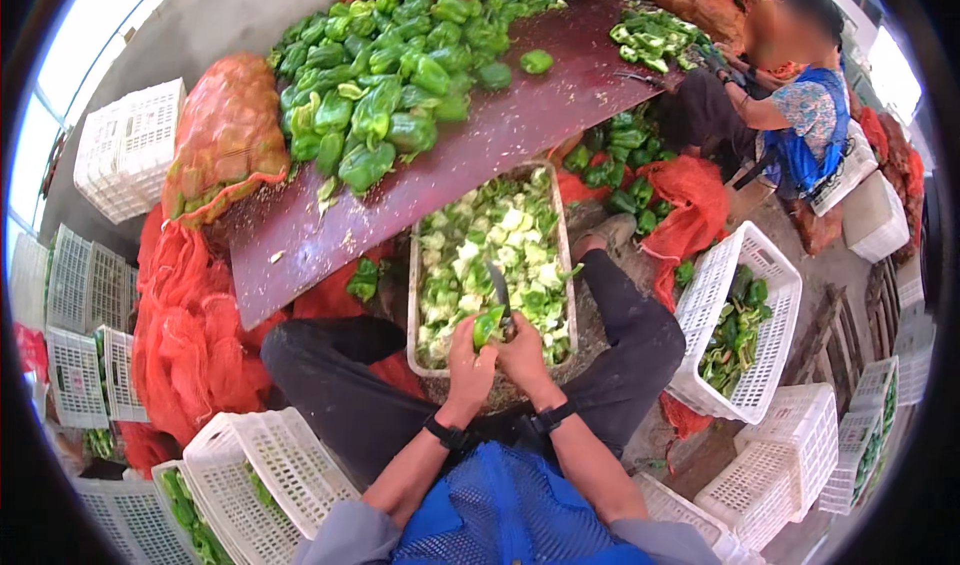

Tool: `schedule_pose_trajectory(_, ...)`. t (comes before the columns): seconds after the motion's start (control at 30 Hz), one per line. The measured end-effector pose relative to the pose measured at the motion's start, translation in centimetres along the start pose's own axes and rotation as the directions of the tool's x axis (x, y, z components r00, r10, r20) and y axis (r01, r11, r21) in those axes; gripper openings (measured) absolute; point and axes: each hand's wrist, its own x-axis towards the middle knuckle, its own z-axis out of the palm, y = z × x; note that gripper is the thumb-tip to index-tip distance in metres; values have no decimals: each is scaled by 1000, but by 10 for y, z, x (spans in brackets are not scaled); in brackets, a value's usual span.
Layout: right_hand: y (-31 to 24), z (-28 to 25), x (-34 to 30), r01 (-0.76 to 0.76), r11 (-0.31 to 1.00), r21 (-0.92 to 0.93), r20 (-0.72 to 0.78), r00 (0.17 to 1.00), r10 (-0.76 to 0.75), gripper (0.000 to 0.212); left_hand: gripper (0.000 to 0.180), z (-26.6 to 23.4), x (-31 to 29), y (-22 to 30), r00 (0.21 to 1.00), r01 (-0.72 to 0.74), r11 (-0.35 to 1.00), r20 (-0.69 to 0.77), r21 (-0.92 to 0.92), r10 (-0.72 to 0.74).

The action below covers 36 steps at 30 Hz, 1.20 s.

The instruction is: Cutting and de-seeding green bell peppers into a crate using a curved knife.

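My left hand (468, 361) is closed around a green bell pepper (487, 326), held low over a shallow tray between my knees. My right hand (522, 355) grips a knife (498, 287) whose dark blade points up and away from me, right beside the pepper. Pale green pepper cores and cut pieces (480, 235) fill the tray (414, 295). Beyond it, a heap of whole green bell peppers (400, 65) covers the far left part of a dark red board (400, 205). One pepper (536, 62) lies apart from the heap.
At right stands a white crate (700, 315) with peppers inside. A co-worker (800, 105) sits at the far right near cut pieces (655, 40). A full orange mesh sack (228, 130), red netting (185, 335) and stacked white crates (270, 470) lie to my left.
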Motion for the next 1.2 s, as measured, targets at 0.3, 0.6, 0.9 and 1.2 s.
schedule_pose_trajectory(0.3,-37,-9,-9,-2,985,-170,12,1000,4,28,19,-4,-1,1,925,361,830,48,-425,-377)
schedule_pose_trajectory(0.6,-25,-23,-8,-239,950,200,184,962,203,21,18,-7,-3,-12,893,413,816,1,-404,-451)
schedule_pose_trajectory(0.9,-29,-31,-4,-470,613,636,167,858,485,24,45,-8,9,0,864,381,377,179,-844,-471)
schedule_pose_trajectory(1.2,-26,-36,8,-414,685,599,-15,850,526,35,57,-23,14,16,833,439,308,254,-844,-491)
